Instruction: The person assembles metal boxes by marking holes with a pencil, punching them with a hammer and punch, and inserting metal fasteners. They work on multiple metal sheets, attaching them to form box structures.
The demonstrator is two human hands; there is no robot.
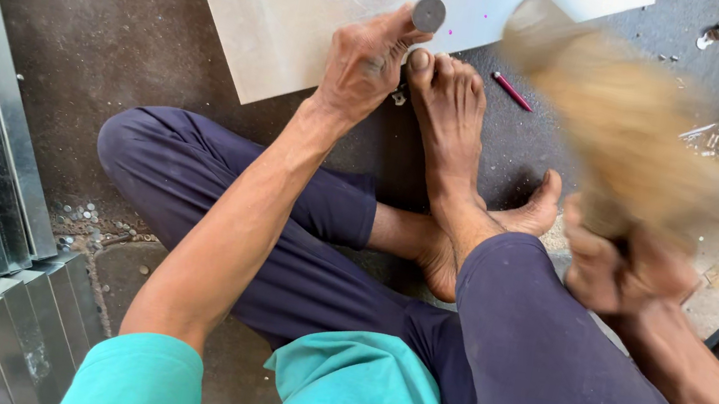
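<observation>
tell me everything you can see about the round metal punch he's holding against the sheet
The punch shows mainly its flat, round, dull grey top, seen almost end-on, so its shaft is largely hidden. It looks like worn steel. It stands about upright on the pale sheet, near the sheet's lower edge. The left hand pinches it from below with thumb and fingertips. A bare foot rests just beside it at the sheet's edge. The blurred wooden mallet in the right hand is raised to its right, not touching it.

— How's the left hand [366, 65] set?
— Arm stretched forward, wrist bent down, fingers pinched closed beside the right foot's toes.
— And the right hand [625, 266]?
— Fist clenched, arm bent near the right knee, blurred with motion.
</observation>
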